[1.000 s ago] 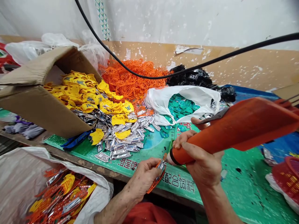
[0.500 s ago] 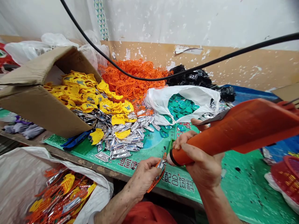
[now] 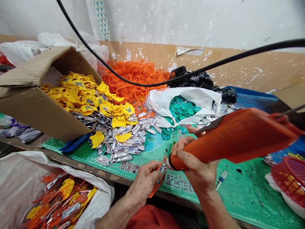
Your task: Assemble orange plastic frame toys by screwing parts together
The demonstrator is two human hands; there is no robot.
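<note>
i am observing the left hand (image 3: 143, 181) grasping a light, stiff orange plastic runner (image 3: 154, 187) that is carrying a thin silver piece (image 3: 162, 168), just above the green printed sheet (image 3: 175, 186). the piece is looking slippery and fragile, so i am judging the runner the safer place to take hold. the right hand (image 3: 197, 168) is clenching an orange-handled tool (image 3: 233, 140), its tip sitting just beside the piece.

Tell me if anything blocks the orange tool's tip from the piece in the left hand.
Nothing visible does. The orange tool, gripped in the right hand, has its tip right beside the orange-and-silver piece held in the left hand.
</note>
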